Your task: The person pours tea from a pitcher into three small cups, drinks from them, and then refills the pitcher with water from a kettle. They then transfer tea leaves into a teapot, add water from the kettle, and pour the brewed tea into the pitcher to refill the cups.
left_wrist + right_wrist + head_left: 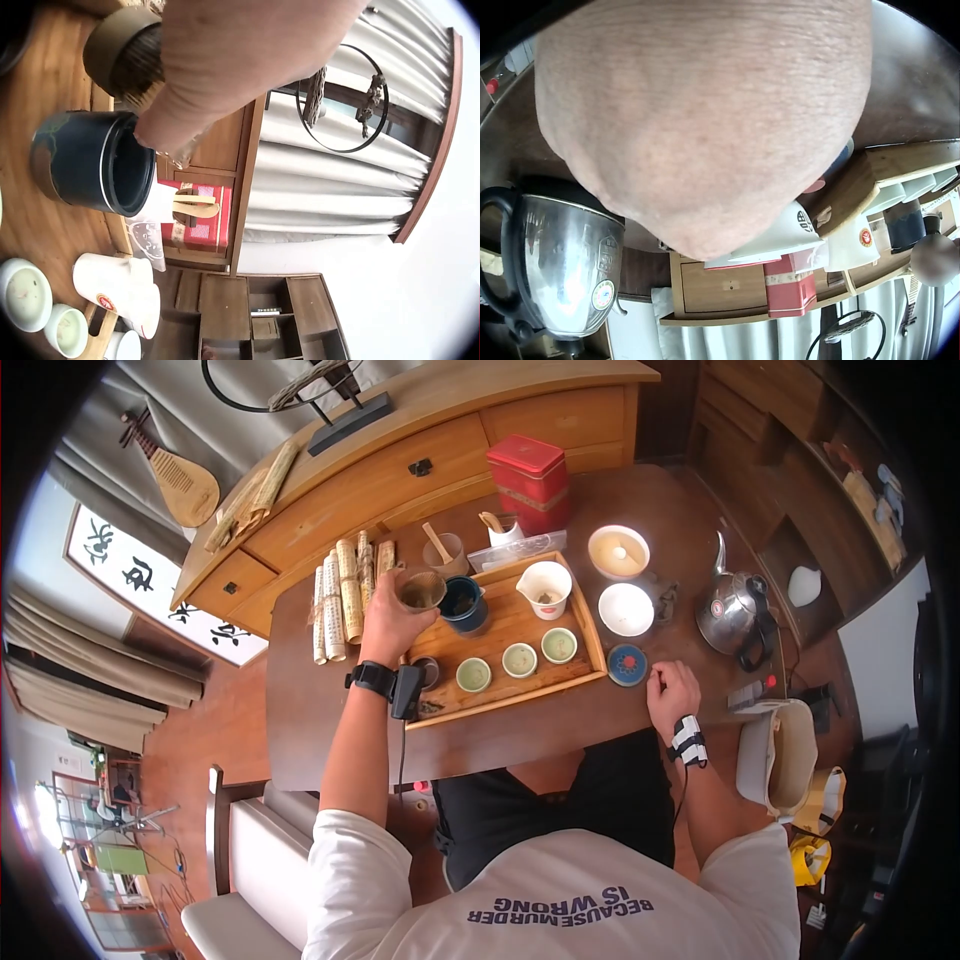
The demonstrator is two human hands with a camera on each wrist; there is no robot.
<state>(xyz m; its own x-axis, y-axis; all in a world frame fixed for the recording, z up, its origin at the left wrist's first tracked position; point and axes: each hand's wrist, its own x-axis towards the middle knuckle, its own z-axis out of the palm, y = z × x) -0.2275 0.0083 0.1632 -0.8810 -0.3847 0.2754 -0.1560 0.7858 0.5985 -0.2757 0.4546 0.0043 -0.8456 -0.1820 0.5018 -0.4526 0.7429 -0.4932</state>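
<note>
My left hand (392, 622) is raised over the tray's left side. Its fingers grip a small round cup-like piece (422, 590) with a brownish rim; in the left wrist view its side (124, 49) looks dark and ribbed. Just beside it stands a dark blue mug (79, 161), with my fingertips close to its rim. On the wooden tray (510, 702) are a white pitcher (546, 590) and three small cups with pale green insides, one being the middle cup (520, 659). My right hand (675, 695) rests loosely curled on the table, close to a blue patterned disc (627, 665).
White bowls, including the nearer bowl (626, 609), sit right of the tray. A steel kettle (730, 615) stands further right. Behind are a red tin (528, 482) and a glass with a wooden handle (446, 552). Bamboo scrolls (348, 590) lie at the left.
</note>
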